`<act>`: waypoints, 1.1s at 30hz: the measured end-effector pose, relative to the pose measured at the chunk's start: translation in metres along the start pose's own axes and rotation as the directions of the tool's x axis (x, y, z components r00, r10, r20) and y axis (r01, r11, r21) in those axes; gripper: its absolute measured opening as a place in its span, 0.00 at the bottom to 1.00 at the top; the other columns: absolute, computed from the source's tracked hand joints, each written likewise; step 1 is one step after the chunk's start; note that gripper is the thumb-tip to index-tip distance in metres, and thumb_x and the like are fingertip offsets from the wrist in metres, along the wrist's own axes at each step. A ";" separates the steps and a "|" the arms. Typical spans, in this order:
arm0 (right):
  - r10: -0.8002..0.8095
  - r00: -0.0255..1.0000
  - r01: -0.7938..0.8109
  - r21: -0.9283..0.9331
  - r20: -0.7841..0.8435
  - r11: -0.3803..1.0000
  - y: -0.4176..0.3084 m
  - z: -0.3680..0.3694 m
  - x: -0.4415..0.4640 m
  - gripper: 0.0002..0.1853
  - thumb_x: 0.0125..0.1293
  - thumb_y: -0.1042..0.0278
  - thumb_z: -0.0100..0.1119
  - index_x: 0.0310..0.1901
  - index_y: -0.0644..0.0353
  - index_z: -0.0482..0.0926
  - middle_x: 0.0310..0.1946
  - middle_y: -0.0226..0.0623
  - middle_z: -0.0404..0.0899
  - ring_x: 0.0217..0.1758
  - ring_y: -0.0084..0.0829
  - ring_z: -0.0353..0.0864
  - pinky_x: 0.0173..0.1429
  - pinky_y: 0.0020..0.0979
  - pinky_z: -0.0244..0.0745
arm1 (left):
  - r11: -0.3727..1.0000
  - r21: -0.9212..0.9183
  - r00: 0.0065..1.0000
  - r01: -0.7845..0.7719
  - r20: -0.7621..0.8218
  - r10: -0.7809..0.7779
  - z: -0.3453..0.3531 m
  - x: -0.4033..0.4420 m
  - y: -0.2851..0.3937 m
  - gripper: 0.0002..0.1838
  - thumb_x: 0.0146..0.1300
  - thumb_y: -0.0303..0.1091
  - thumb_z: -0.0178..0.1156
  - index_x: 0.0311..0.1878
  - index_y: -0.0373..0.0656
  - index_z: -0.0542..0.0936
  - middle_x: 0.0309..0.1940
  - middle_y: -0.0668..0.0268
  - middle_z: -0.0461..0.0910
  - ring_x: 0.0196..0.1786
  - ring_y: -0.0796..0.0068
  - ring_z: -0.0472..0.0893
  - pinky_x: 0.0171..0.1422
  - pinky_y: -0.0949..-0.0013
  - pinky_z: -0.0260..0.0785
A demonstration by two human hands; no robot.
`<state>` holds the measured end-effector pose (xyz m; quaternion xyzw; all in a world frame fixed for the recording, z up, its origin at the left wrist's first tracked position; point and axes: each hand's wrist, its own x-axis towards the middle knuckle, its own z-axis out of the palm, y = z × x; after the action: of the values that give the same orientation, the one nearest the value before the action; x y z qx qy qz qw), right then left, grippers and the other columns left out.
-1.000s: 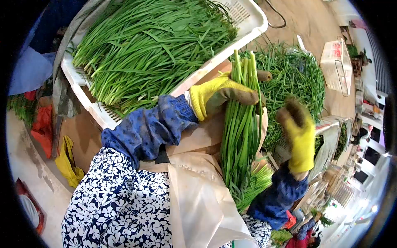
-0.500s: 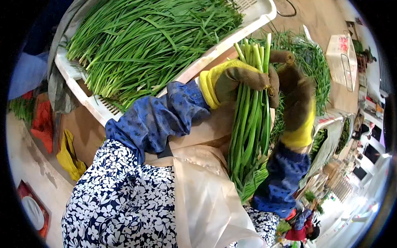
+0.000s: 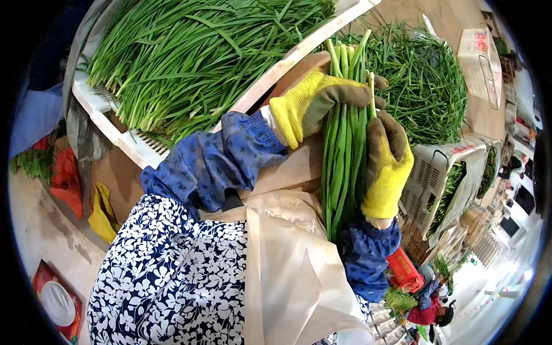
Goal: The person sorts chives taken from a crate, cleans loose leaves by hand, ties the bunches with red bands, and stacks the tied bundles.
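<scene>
My left hand [image 3: 328, 103], in a yellow and brown glove, is closed around the upper part of a bundle of garlic chives [image 3: 343, 167]. The bundle's pale stem ends point up and its green leaves hang down in front of the apron. My right hand [image 3: 390, 155], gloved alike, is at the bundle's right side, its fingers curled at a single stalk [image 3: 371, 95] with a pale tip. Part of the right fingers' grip is hidden. Brown glove fingertips show behind the stems.
A white crate [image 3: 118, 138] heaped with garlic chives [image 3: 195, 63] stands at the upper left. Loose green leaves [image 3: 425, 86] lie piled beyond my right hand. More crates [image 3: 422, 178] stand at the right. A yellow cloth [image 3: 102, 215] hangs at the left. Another person [image 3: 428, 307] is at lower right.
My right hand has come down from above the stems to the bundle's right side, and its fingers are now at one stalk. The left hand keeps its hold, slightly higher.
</scene>
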<state>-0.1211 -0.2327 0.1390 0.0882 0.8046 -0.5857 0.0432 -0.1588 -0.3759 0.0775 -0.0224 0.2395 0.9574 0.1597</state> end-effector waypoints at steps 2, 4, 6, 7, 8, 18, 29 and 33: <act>0.062 0.998 -0.062 -0.014 0.001 0.998 -0.009 -0.005 0.003 0.11 0.68 0.74 0.61 0.48 0.69 0.80 0.39 0.30 0.81 0.41 0.19 0.77 0.50 0.22 0.72 | 0.969 -0.247 0.992 0.000 0.120 0.031 -0.006 0.004 -0.004 0.31 0.58 0.21 0.61 0.66 0.41 0.66 0.57 0.51 0.76 0.57 0.54 0.80 0.64 0.54 0.74; 0.041 0.999 -0.041 -0.036 -0.014 0.998 -0.010 -0.006 0.007 0.10 0.67 0.74 0.61 0.47 0.69 0.80 0.37 0.30 0.81 0.39 0.18 0.76 0.47 0.22 0.72 | 0.977 -0.214 0.990 -0.015 0.133 0.045 -0.007 0.005 -0.003 0.36 0.55 0.20 0.61 0.69 0.41 0.65 0.58 0.50 0.76 0.59 0.51 0.79 0.67 0.51 0.72; -0.092 0.994 0.083 -0.123 -0.067 0.989 -0.007 -0.007 0.008 0.09 0.67 0.74 0.61 0.46 0.68 0.81 0.37 0.30 0.82 0.39 0.18 0.76 0.47 0.21 0.72 | 0.980 -0.198 0.982 -0.016 0.181 0.052 -0.003 0.005 -0.001 0.36 0.55 0.23 0.62 0.70 0.42 0.65 0.59 0.53 0.76 0.58 0.55 0.80 0.66 0.55 0.72; -0.105 0.990 0.096 -0.090 -0.095 0.991 -0.010 -0.008 0.009 0.08 0.68 0.75 0.61 0.45 0.68 0.81 0.37 0.30 0.82 0.38 0.18 0.76 0.46 0.21 0.72 | 0.980 -0.200 0.981 -0.017 0.186 0.055 -0.002 0.007 -0.002 0.36 0.55 0.23 0.62 0.70 0.42 0.65 0.59 0.53 0.76 0.58 0.55 0.80 0.66 0.55 0.72; -0.106 0.990 0.097 -0.095 -0.096 0.991 -0.012 -0.009 0.010 0.08 0.68 0.75 0.61 0.45 0.68 0.81 0.37 0.30 0.82 0.38 0.18 0.76 0.46 0.21 0.72 | 0.987 -0.163 0.981 -0.009 0.191 0.041 -0.003 0.009 -0.001 0.36 0.55 0.23 0.63 0.70 0.42 0.66 0.59 0.54 0.76 0.57 0.57 0.80 0.65 0.56 0.73; -0.381 0.894 0.448 -0.504 0.237 0.738 -0.029 -0.015 0.056 0.06 0.64 0.75 0.64 0.42 0.63 0.83 0.35 0.36 0.82 0.42 0.27 0.81 0.49 0.29 0.75 | 0.989 -0.117 0.980 0.092 0.189 -0.069 -0.011 0.023 -0.012 0.35 0.56 0.24 0.65 0.69 0.42 0.67 0.52 0.63 0.80 0.53 0.72 0.81 0.60 0.65 0.75; -0.125 0.523 0.568 -0.235 0.843 0.789 -0.063 0.010 0.147 0.20 0.75 0.64 0.50 0.64 0.62 0.72 0.53 0.47 0.81 0.52 0.37 0.82 0.58 0.32 0.75 | 0.982 -0.076 0.973 0.174 0.167 -0.159 -0.004 0.024 -0.013 0.19 0.62 0.33 0.66 0.55 0.39 0.79 0.41 0.62 0.84 0.42 0.72 0.84 0.51 0.67 0.78; -0.318 0.480 0.713 -0.153 0.818 0.684 -0.057 0.012 0.141 0.28 0.60 0.71 0.63 0.63 0.62 0.72 0.50 0.46 0.82 0.49 0.43 0.82 0.56 0.35 0.77 | 0.985 0.168 0.981 0.041 0.180 -0.071 -0.016 0.030 -0.016 0.17 0.64 0.33 0.63 0.55 0.39 0.79 0.42 0.61 0.84 0.45 0.72 0.83 0.53 0.67 0.77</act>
<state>-0.2708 -0.2482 0.1645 -0.4253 0.8172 -0.3347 0.1982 -0.1828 -0.3610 0.0530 0.0734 0.3005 0.9276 0.2096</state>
